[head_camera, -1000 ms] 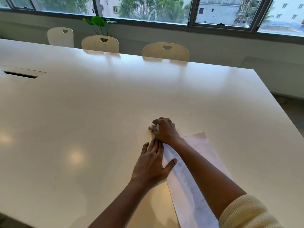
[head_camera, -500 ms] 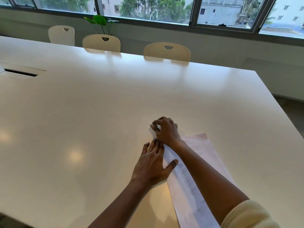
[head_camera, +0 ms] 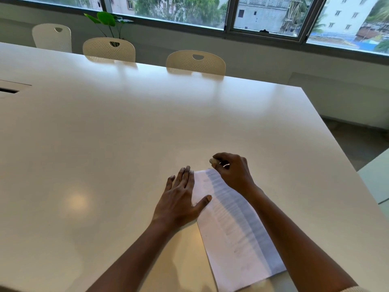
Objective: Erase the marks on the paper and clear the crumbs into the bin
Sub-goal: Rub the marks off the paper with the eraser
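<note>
Two hands at the paper (head_camera: 231, 224), lower centre of the frame on the table (head_camera: 105, 144): left hand (head_camera: 181, 199) lies flat, fingers straight, pressing its left edge. Right hand (head_camera: 233, 171) curls at the far corner, pinching a small pale eraser (head_camera: 213, 161).

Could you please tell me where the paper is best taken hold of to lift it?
Probably its near short edge, from the person's side: the paper lies flat on the table, the left hand presses its left edge and the right hand, pinching an eraser, covers its far end, leaving that edge free.
</note>
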The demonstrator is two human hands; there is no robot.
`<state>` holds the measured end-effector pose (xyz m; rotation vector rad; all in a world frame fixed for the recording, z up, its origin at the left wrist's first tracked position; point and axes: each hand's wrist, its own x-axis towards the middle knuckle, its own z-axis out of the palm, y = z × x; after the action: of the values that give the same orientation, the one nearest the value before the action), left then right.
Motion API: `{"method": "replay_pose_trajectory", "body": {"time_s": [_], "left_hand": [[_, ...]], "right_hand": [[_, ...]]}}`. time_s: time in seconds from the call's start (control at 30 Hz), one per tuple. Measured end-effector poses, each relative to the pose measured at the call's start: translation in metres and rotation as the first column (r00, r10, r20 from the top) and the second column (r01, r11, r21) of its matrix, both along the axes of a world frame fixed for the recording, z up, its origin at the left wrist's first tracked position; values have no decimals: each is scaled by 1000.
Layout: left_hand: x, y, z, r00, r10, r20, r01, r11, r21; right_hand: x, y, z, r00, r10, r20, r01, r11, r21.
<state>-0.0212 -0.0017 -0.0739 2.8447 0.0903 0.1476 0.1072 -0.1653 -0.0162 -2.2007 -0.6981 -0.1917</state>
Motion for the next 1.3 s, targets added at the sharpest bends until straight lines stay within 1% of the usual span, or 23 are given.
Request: {"method": "replay_pose_trajectory", "body": {"time_s": [0.07, 0.13, 0.3, 0.43, 0.7, 0.83, 0.9, 1.0, 1.07, 1.3], "left_hand": [[-1, 0, 0, 1000, -2, 13, 3, 1000, -20], [-1, 0, 2, 999, -10, 38, 12, 999, -37], [-2, -1, 2, 996, -31, 88, 34, 999, -29], [-2, -1, 2, 997, -36, 72, 38, 999, -31], [-3, -3, 3, 998, -23, 54, 25, 999, -31], [-5, -4, 5, 995, -9, 100, 7, 1000, 25], [-8, -6, 5, 991, 27, 133, -37, 997, 73], [-11, -11, 5, 987, 132, 97, -140, 987, 80], [-13, -14, 4, 984, 164, 71, -169, 983, 69], [-5, -8, 7, 994, 102, 51, -105, 992, 70]], "right_hand": [[-6, -6, -3, 999, -32, -26, 32, 999, -1], [-13, -9, -5, 999, -29, -24, 29, 1000, 1], [-25, -9, -13, 998, -34, -45, 34, 999, 3], [-29, -5, -20, 995, -59, -79, 59, 998, 3], [-34, -3, -24, 991, -100, -93, 101, 995, 0], [-35, -2, -25, 990, -101, -102, 101, 995, 1], [-36, -1, -25, 989, -103, -104, 103, 995, -1], [-36, -1, -24, 989, -109, -102, 109, 994, -7], [-36, -1, -23, 988, -113, -101, 113, 994, -12], [-39, 0, -24, 986, -124, -115, 125, 992, -3]]}}
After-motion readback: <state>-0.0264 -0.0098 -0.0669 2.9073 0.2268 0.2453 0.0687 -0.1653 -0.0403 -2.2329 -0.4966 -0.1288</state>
